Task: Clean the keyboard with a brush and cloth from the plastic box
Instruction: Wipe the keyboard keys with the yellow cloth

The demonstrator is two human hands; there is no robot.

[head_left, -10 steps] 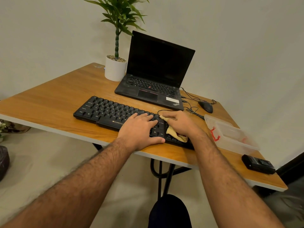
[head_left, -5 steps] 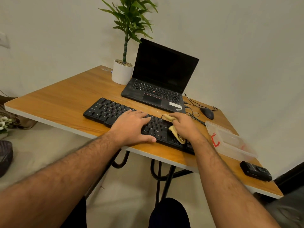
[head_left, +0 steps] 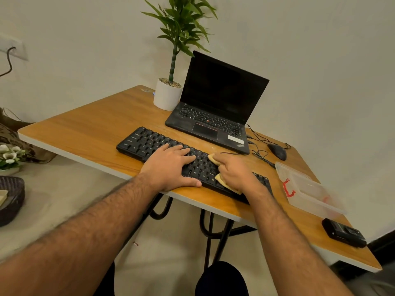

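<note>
Wiping keys, right end of black keyboard point(head_left: 149, 144).
Left hand point(head_left: 171, 169) flat, bracing; right hand point(head_left: 235, 174) pinching yellow cloth point(head_left: 220, 180). Risk: hard strokes popping keycaps.

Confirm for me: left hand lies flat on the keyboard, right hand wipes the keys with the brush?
Not quite. In the head view the right hand presses a yellow cloth, not a brush, on the keys. The left hand does lie flat on the keyboard.
</note>
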